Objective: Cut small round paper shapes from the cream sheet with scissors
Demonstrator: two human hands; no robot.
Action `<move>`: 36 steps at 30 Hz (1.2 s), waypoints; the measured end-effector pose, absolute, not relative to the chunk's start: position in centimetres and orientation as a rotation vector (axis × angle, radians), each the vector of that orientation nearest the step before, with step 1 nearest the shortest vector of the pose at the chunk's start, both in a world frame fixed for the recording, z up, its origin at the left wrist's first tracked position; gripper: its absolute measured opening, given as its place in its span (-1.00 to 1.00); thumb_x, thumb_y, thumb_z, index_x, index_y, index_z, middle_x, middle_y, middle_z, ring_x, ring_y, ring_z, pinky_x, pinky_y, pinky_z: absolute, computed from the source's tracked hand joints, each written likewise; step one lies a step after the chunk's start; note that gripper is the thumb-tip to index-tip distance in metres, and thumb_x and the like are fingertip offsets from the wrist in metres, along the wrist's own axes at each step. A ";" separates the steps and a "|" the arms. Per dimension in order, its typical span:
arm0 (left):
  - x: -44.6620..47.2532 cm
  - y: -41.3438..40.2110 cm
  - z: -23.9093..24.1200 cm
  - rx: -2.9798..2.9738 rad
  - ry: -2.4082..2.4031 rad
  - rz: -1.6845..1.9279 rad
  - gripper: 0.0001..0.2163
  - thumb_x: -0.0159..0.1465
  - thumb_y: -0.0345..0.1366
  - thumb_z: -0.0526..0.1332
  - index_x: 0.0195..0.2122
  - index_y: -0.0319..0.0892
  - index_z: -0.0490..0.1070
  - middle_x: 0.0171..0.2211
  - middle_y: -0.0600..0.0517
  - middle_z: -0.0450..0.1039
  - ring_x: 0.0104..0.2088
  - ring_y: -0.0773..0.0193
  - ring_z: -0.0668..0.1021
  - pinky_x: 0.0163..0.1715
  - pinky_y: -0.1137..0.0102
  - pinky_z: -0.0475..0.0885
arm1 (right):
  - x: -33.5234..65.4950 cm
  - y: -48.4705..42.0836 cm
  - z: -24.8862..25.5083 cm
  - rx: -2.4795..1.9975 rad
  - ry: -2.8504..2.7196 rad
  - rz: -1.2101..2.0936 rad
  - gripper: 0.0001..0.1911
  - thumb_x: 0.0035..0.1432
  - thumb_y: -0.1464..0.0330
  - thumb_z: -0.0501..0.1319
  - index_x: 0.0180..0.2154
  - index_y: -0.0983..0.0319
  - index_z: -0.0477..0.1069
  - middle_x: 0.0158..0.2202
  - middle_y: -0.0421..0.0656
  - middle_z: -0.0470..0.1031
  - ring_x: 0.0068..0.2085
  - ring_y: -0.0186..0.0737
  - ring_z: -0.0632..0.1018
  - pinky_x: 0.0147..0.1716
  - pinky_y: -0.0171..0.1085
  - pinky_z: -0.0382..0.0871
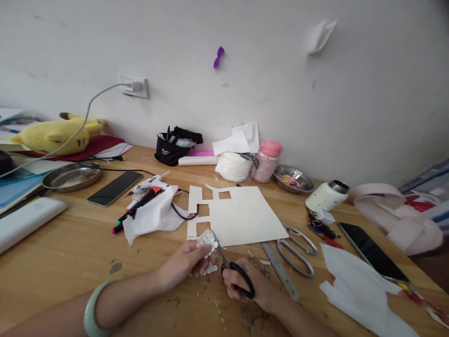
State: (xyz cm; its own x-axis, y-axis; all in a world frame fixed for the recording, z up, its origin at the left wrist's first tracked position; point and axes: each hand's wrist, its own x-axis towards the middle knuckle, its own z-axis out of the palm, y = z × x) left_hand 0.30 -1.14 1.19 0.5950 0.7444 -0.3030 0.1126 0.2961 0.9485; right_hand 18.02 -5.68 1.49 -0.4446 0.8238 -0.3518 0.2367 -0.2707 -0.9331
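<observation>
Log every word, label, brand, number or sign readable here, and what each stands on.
"Touch", probably: white script on the black pouch; the smaller line beneath is unreadable.
Dark label on the white wrapped pack: too blurred to read.
Metal ruler: any markings too small to read.
Colourful pieces in the metal bowl on the right: too blurred to tell whether they bear text.

Black on the scissor handles [246, 277] — white circles, dark-outlined, across the small piece [206, 240] — cream on the card sheet [245, 215].
</observation>
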 end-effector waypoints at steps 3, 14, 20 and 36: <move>0.4 -1.2 1.3 1.218 0.881 0.500 -0.61 0.10 0.04 0.05 -0.57 -0.22 0.30 -0.77 0.19 0.15 -0.71 0.44 0.13 -0.65 0.48 -0.01 | 18.1 -5.7 1.3 -1.285 -1.560 1.764 -0.57 -0.01 0.12 0.08 -0.72 0.26 0.12 -0.76 -0.27 0.17 -0.72 -0.50 0.14 -0.73 -0.42 -0.07; 0.4 -1.3 1.7 1.257 0.878 0.494 -0.59 0.10 0.07 0.04 -0.56 -0.23 0.30 -0.76 0.18 0.16 -0.69 0.43 0.16 -0.62 0.48 0.02 | 17.9 -5.8 1.5 -1.290 -1.551 1.753 -0.54 -0.02 0.09 0.10 -0.72 0.27 0.13 -0.75 -0.27 0.17 -0.71 -0.50 0.15 -0.71 -0.43 -0.06; 0.4 -1.3 1.7 1.253 0.896 0.490 -0.59 0.09 0.08 0.04 -0.56 -0.23 0.30 -0.76 0.19 0.15 -0.69 0.44 0.15 -0.63 0.48 0.02 | 18.1 -5.7 0.5 -1.246 -1.546 1.761 -0.54 0.02 0.05 0.07 -0.67 0.27 0.12 -0.74 -0.28 0.17 -0.70 -0.52 0.13 -0.71 -0.44 -0.08; 0.4 -1.2 1.0 1.189 0.972 0.569 -0.60 0.07 0.06 0.07 -0.59 -0.22 0.29 -0.78 0.19 0.14 -0.71 0.44 0.13 -0.66 0.48 -0.02 | 18.0 -5.7 1.6 -1.329 -1.529 1.773 -0.55 -0.03 0.07 0.10 -0.71 0.25 0.11 -0.76 -0.28 0.15 -0.74 -0.53 0.11 -0.75 -0.43 -0.10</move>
